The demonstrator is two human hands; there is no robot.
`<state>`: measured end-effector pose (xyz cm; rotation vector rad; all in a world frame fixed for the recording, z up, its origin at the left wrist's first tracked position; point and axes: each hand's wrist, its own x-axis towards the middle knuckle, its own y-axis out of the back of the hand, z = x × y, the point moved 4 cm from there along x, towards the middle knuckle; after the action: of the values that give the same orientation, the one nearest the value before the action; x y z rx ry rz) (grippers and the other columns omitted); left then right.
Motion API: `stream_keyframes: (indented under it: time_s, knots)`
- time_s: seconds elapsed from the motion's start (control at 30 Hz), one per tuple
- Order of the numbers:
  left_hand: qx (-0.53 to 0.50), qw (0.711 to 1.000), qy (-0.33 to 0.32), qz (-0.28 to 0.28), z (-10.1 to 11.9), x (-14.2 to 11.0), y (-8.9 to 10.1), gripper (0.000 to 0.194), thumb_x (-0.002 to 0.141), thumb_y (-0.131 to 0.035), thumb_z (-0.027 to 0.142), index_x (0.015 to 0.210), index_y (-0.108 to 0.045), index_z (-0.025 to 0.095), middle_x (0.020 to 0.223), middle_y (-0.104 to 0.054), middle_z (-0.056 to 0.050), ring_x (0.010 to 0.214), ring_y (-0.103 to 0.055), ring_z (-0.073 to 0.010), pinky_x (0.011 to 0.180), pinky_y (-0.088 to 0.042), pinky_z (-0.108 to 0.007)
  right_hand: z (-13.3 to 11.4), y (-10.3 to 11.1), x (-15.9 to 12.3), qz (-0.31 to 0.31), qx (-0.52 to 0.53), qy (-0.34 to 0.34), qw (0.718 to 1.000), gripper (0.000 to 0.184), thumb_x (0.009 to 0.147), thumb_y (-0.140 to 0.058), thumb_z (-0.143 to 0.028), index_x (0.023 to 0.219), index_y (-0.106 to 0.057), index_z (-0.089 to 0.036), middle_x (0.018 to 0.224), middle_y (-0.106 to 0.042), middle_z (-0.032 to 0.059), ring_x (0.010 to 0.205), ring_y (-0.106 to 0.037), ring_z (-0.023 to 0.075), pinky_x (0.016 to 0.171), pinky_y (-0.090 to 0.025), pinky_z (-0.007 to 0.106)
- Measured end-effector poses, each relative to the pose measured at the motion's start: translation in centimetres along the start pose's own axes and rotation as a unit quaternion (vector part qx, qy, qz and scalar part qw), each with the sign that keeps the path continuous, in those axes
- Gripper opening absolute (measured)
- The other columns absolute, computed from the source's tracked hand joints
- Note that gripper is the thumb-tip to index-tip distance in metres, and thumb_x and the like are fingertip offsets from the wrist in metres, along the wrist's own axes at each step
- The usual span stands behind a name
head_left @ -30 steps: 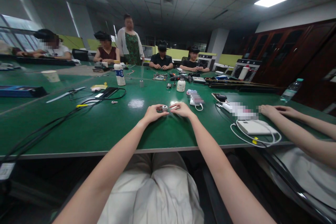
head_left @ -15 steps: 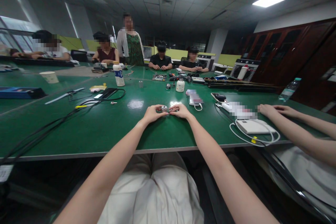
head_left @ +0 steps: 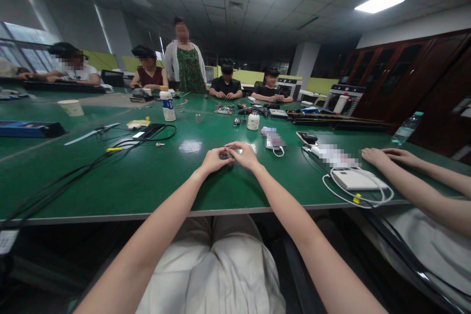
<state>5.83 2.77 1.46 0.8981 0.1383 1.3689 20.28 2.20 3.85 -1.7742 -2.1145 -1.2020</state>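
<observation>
At the near middle of the green table (head_left: 147, 191), my left hand (head_left: 213, 160) is curled around a small silver metal cylinder (head_left: 227, 155), thumb on the near side. My right hand (head_left: 243, 155) arches over the same piece, its fingertips closed at the top and meeting the left fingers. Most of the cylinder is hidden by my fingers, so its details cannot be made out. A similar small silver cylinder (head_left: 198, 118) stands farther back on the table.
A small white bottle (head_left: 253, 121) and a phone with a white cable (head_left: 274, 140) lie beyond my right hand. Black cables (head_left: 88, 164) and a small key (head_left: 159, 144) are to the left. At right, another person's hands (head_left: 379, 157) rest near a white box (head_left: 360, 179).
My right hand has moved left and up from beside the metal cylinder onto its top, covering it. The left hand stays around it.
</observation>
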Motion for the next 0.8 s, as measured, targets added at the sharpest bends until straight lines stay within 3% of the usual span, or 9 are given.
stream_keyframes:
  time_s: [0.17, 0.4, 0.8]
  knots:
    - [-0.002, 1.0, 0.004, 0.003, -0.1, 0.0, 0.0, 0.054, 0.065, -0.078, 0.052, 0.108, -0.074, 0.019, 0.094, -0.078, -0.009, 0.091, -0.073, -0.0283, 0.084, -0.056, -0.037, -0.2, 0.8, 0.1, 0.032, -0.099, -0.004, 0.995, 0.019, 0.091, -0.061, -0.023, 0.105, -0.074, -0.028, 0.106, -0.076, -0.0001, 0.104, -0.069, 0.0183, 0.097, -0.051, 0.032]
    - [-0.005, 1.0, 0.003, -0.002, -0.2, 0.0, -0.1, 0.053, 0.067, -0.077, 0.051, 0.108, -0.074, 0.018, 0.094, -0.078, -0.009, 0.092, -0.073, -0.028, 0.086, -0.056, -0.037, -0.3, 1.1, -0.1, 0.006, -0.177, -0.034, 0.984, 0.021, 0.092, -0.062, -0.028, 0.107, -0.077, -0.029, 0.103, -0.077, 0.0014, 0.102, -0.068, 0.0219, 0.093, -0.052, 0.032]
    - [0.004, 1.0, -0.002, -0.005, 0.0, 0.0, 0.0, 0.05, 0.067, -0.076, 0.05, 0.106, -0.074, 0.019, 0.095, -0.078, -0.008, 0.09, -0.073, -0.0274, 0.083, -0.056, -0.036, -1.0, 0.8, -0.2, -0.027, -0.298, -0.015, 0.954, 0.025, 0.094, -0.06, -0.027, 0.113, -0.076, -0.031, 0.102, -0.073, 0.0053, 0.096, -0.066, 0.0196, 0.084, -0.05, 0.027]
